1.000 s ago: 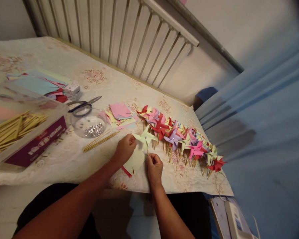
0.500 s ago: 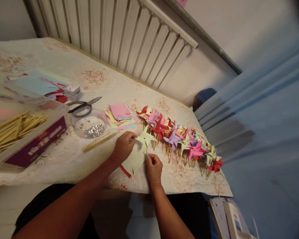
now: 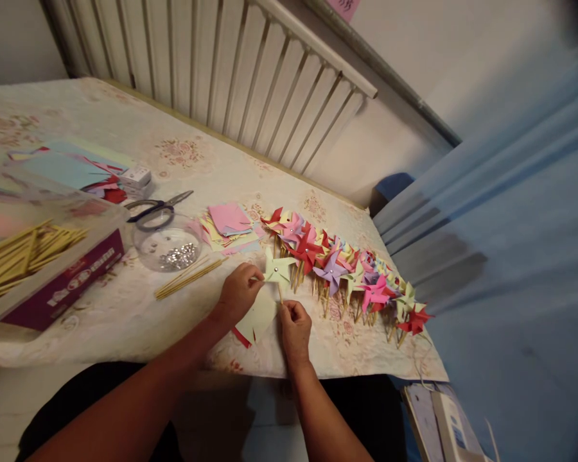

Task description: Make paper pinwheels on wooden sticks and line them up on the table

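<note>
Clock centred on the pale-green pinwheel in hand, near the table's front edge. Largest first: flowered tablecloth under everything; row of multicoloured pinwheels from 3 to 4; slit sheet at 7, lying flat. Right hand at 5, fingers closed on the stick. Left hand at 8, fingers curled, tips at a blade; pinch or mere touch, cannot tell. Change over the last half second: left fingertips down from about 9, blades turned counter-clockwise with them. My reading: pinwheel assembled, swinging about its silver pin. Writing: purple label on clear box at 9, white lettering, too blurred; pink slip between 12 and 1, dark characters cut by frame edge; white carton at 10, faint print, illegible.
</note>
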A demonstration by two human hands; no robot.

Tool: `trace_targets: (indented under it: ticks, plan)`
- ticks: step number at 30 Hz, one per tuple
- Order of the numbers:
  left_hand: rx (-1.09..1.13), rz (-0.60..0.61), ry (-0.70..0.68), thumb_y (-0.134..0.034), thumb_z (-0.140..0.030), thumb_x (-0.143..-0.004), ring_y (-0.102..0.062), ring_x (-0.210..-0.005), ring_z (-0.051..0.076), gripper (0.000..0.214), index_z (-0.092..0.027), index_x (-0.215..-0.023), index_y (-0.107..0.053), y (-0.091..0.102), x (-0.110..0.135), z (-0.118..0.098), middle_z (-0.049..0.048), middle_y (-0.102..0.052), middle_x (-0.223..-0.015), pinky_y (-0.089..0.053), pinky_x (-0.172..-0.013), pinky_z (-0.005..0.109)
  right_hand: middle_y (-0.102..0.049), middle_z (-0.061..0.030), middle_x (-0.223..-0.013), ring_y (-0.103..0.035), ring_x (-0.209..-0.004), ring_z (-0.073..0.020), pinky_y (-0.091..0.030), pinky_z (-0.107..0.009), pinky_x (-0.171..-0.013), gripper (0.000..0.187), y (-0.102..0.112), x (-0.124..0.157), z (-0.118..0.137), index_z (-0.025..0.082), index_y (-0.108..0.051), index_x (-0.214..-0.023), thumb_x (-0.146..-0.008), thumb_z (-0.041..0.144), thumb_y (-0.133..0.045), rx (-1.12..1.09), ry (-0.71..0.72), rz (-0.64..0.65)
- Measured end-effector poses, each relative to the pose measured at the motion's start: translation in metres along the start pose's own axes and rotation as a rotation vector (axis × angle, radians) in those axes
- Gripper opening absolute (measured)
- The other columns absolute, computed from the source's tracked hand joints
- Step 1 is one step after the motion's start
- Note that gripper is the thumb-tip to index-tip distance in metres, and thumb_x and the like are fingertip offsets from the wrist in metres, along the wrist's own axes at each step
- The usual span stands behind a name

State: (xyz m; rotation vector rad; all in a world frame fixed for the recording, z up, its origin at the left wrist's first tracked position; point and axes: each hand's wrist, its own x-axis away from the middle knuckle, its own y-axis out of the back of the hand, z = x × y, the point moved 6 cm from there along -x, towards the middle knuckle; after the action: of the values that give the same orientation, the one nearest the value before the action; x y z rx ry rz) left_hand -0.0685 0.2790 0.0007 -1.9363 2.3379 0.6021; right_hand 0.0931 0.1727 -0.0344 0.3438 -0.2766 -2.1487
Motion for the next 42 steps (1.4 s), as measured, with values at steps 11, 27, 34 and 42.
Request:
trace_targets:
  ticks: [11,27,34,42]
  plan:
    - [0.089,-0.032,0.058,-0.063,-0.028,-0.073,-0.059,-0.079,0.017,0.010,-0.020,-0.076,-0.057,-0.005,0.008,-0.005,0.0022,-0.063,-0.082,-0.047,-0.072,0.029,-0.055,0.0025,-0.066,-0.046,-0.062,-0.0136,-0.039,-0.025,-0.062,0.022,0.000,0.000,-0.003,0.017,-0.064,-0.074,-0.081,0.037,-0.060,0.009,-0.003,0.001]
    - [0.205,0.176,0.329,-0.057,-0.046,-0.074,-0.052,-0.055,0.014,0.028,-0.020,-0.064,-0.056,-0.003,-0.004,0.023,-0.0036,-0.053,-0.055,-0.041,-0.054,0.024,-0.058,0.0016,-0.066,-0.048,-0.063,-0.0139,-0.041,-0.025,-0.062,0.021,0.000,0.000,0.000,0.017,-0.065,-0.073,-0.081,0.037,-0.060,0.013,0.013,-0.005]
    - [0.169,0.235,0.303,-0.056,-0.047,-0.072,-0.052,-0.055,0.014,0.029,-0.020,-0.060,-0.053,-0.008,-0.008,0.023,-0.0024,-0.054,-0.055,-0.038,-0.053,0.025,-0.056,0.0023,-0.066,-0.047,-0.063,-0.0136,-0.040,-0.025,-0.062,0.022,0.001,0.000,0.000,0.017,-0.064,-0.073,-0.081,0.038,-0.060,0.026,0.011,0.001]
    - [-0.079,0.159,0.213,-0.051,-0.043,-0.079,-0.052,-0.059,0.016,0.029,-0.021,-0.061,-0.054,0.004,-0.013,0.016,-0.0014,-0.057,-0.056,-0.037,-0.058,0.027,-0.058,0.0010,-0.067,-0.048,-0.062,-0.0138,-0.040,-0.025,-0.060,0.024,0.003,0.000,-0.001,0.017,-0.065,-0.073,-0.081,0.039,-0.059,0.015,0.033,-0.042]
